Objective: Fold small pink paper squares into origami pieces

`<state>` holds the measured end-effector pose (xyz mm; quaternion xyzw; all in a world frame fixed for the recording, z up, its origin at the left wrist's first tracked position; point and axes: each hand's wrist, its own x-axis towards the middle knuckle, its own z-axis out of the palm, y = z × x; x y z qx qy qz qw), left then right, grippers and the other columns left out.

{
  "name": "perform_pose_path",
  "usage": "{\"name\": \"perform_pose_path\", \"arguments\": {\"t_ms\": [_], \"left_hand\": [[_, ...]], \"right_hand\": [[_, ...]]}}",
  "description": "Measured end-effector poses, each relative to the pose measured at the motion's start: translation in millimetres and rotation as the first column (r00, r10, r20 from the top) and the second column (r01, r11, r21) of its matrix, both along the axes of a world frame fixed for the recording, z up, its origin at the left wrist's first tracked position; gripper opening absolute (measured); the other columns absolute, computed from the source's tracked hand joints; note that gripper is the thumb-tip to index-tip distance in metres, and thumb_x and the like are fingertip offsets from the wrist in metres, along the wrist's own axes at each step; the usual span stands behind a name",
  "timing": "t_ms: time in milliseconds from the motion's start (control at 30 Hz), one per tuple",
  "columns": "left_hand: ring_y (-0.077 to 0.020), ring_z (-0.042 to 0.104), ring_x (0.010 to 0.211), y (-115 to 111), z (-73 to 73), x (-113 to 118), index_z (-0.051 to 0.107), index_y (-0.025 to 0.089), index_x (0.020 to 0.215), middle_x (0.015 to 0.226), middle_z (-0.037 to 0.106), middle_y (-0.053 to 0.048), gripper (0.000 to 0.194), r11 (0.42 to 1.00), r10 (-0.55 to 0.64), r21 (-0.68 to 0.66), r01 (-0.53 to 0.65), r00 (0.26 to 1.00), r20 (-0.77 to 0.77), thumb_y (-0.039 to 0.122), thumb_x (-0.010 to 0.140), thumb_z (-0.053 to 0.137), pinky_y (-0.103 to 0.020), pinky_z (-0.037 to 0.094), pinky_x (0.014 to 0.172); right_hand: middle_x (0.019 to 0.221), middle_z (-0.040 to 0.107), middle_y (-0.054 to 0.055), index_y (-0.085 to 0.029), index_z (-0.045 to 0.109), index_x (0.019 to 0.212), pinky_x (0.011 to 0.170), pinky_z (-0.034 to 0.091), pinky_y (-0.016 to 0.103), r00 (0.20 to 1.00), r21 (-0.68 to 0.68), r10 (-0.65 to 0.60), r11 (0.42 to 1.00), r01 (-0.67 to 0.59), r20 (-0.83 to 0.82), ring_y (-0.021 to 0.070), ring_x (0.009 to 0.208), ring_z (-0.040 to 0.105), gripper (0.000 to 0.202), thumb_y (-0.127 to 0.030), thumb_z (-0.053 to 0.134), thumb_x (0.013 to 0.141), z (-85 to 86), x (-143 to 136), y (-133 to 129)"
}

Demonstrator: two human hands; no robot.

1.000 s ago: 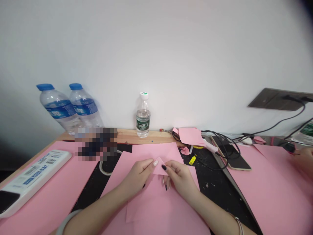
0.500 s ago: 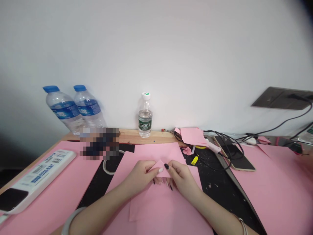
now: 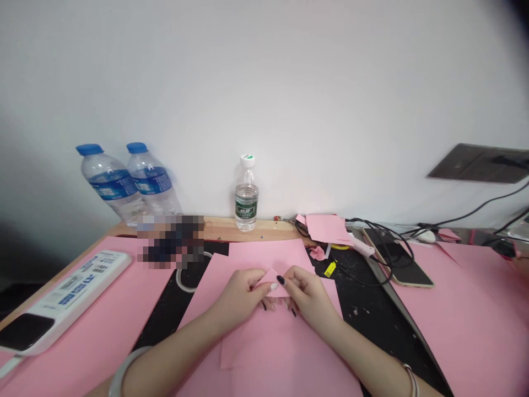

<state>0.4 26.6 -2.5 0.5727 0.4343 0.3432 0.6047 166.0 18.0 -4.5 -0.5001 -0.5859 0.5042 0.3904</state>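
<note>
A small folded piece of pink paper (image 3: 271,277) is pinched between both hands, its pointed corner facing away from me. My left hand (image 3: 248,289) grips its left side, the thumb lying on top and the other fingers curled beneath. On the right side, my right hand (image 3: 305,292) presses its dark-nailed thumb on the upper face, fingers underneath. Both hands are just above large pink sheets (image 3: 285,347) that overlap on the black mat (image 3: 372,314). The underside of the folded paper is hidden.
Two blue-capped bottles (image 3: 111,184) lean at the left wall; a smaller water bottle (image 3: 247,198) stands at the back. A white power strip (image 3: 82,292) lies left. Rightward are a phone (image 3: 399,259), black cables (image 3: 382,242), pink paper squares (image 3: 328,229) and, at the edge, a blurred person's hand (image 3: 514,275).
Both thumbs stay on the folded paper with only slight finger shifts beneath it. The whole view has shifted a little, moving the surroundings slightly right and up.
</note>
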Motion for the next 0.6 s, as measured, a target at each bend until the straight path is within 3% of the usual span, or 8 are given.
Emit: {"name": "perform_pose_path", "arguments": {"t_ms": [200,333,467,533,600], "left_hand": [[-0.0191,0.066,0.057,3,0.5,-1,0.049,0.018,0.068,0.059,0.062,0.002,0.021,0.996,-0.075,-0.051,0.079,0.994,0.08,0.034,0.078,0.059,-0.029,0.05,0.054],[-0.0147,0.059,0.047,6,3.3,-5,0.052,0.017,0.068,0.052,0.06,0.002,0.021,0.995,-0.09,-0.039,0.094,0.992,0.094,0.034,0.08,0.059,-0.025,0.045,0.048],[-0.0121,0.057,0.049,11,4.9,-11,0.058,0.015,0.074,0.062,0.064,-0.001,0.024,0.989,-0.135,-0.038,0.143,0.977,0.164,0.038,0.08,0.06,-0.023,0.044,0.049],[-0.0117,0.057,0.05,14,4.7,-13,0.059,0.013,0.078,0.065,0.065,-0.002,0.026,0.985,-0.148,-0.055,0.161,0.969,0.197,0.039,0.08,0.06,-0.023,0.044,0.05],[-0.0118,0.057,0.05,15,4.6,-15,0.059,0.013,0.078,0.062,0.064,-0.003,0.027,0.981,-0.155,-0.087,0.175,0.968,0.198,0.039,0.079,0.061,-0.022,0.043,0.05]], "right_hand": [[0.037,0.044,-0.009,-0.02,0.047,0.061,0.033,0.025,0.019,0.998,-0.05,-0.005,0.999,0.002,-0.063,0.0075,0.029,0.033,0.035,-0.047,0.057,0.081,2.6,0,0],[0.047,0.055,-0.005,-0.018,0.05,0.063,0.035,0.033,0.02,0.973,-0.08,0.08,0.992,-0.1,-0.216,0.0085,0.033,0.044,0.035,-0.047,0.054,0.083,1.1,4,6],[0.055,0.059,-0.003,-0.016,0.057,0.076,0.04,0.04,0.021,0.939,-0.098,0.155,0.976,-0.194,-0.308,0.0095,0.039,0.051,0.025,-0.04,0.057,0.082,-1.5,7,12],[0.063,0.061,-0.002,-0.017,0.058,0.085,0.042,0.041,0.021,0.929,-0.097,0.145,0.977,-0.188,-0.339,0.01,0.045,0.053,0.018,-0.033,0.062,0.079,-0.6,6,12],[0.076,0.062,-0.001,-0.02,0.059,0.094,0.047,0.043,0.02,0.928,-0.057,0.121,0.987,-0.15,-0.353,0.0118,0.059,0.058,0.026,-0.023,0.07,0.071,0.7,6,11]]}}
